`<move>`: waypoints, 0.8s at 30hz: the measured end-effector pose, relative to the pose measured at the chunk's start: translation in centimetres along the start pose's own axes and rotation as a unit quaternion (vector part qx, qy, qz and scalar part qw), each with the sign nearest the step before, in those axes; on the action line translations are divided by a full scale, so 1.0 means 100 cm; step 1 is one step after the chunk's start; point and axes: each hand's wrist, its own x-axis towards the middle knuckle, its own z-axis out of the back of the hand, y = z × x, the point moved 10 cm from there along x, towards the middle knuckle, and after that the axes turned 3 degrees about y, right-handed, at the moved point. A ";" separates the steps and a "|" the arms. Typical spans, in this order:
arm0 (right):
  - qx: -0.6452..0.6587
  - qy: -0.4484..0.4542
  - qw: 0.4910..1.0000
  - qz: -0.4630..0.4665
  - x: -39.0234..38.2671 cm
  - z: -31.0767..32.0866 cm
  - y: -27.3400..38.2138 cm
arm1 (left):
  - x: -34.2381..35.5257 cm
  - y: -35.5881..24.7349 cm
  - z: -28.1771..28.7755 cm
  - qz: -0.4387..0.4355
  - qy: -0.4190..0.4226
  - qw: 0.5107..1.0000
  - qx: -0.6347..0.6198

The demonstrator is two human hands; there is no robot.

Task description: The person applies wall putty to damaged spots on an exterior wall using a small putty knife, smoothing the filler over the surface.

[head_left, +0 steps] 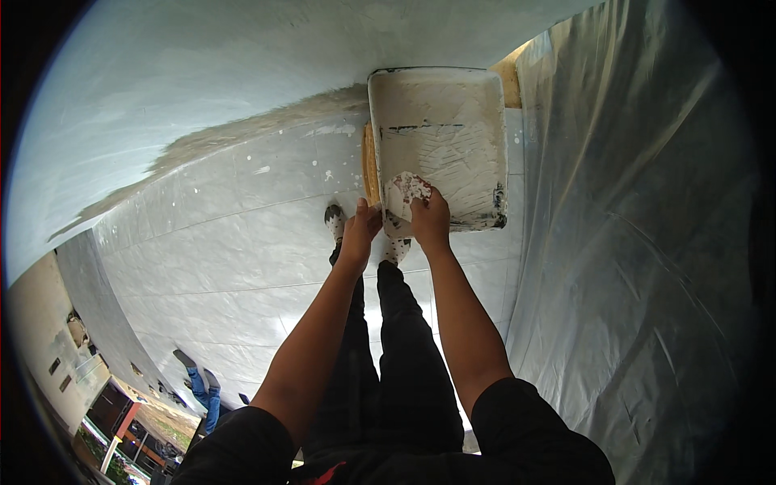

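The paint tray stood before the person, close to the foot of the wall, and both hands were at its near left corner. The right hand was closed on a paint-smeared piece, whitish with reddish patches, held just over that corner; whether it was a scraper or a pad, I couldn't make out. The left hand was beside the same corner with its thumb raised, and I could not tell whether its fingers gripped the rim.

The work looked to me only part done. Ridged, pale paint coated much of the tray's bottom, so plenty remained there, and the smeared piece was far from clean. Along the wall's foot ran a dull, darker band that seemed uncoated, beneath a paler stretch.

As for room, the tray's middle and far end lay open beyond the right hand. Past its right edge hung plastic sheeting, near enough to brush. A yellowish strip bordered the left edge; beyond it the grey floor spread broadly leftward.
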 end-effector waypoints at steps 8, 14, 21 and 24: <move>0.105 0.006 0.994 -0.026 0.013 0.002 -0.003 | 0.001 0.005 0.004 0.011 -0.006 1.000 0.009; -0.060 0.020 0.998 -0.019 0.002 0.019 0.017 | 0.002 0.006 0.011 0.040 -0.005 0.999 -0.001; -0.128 0.005 0.990 -0.064 -0.030 0.003 0.008 | -0.007 0.016 0.008 0.083 -0.005 0.996 -0.013; -0.112 -0.023 0.992 -0.045 -0.029 0.007 -0.014 | -0.007 0.015 -0.001 0.070 0.005 0.997 -0.021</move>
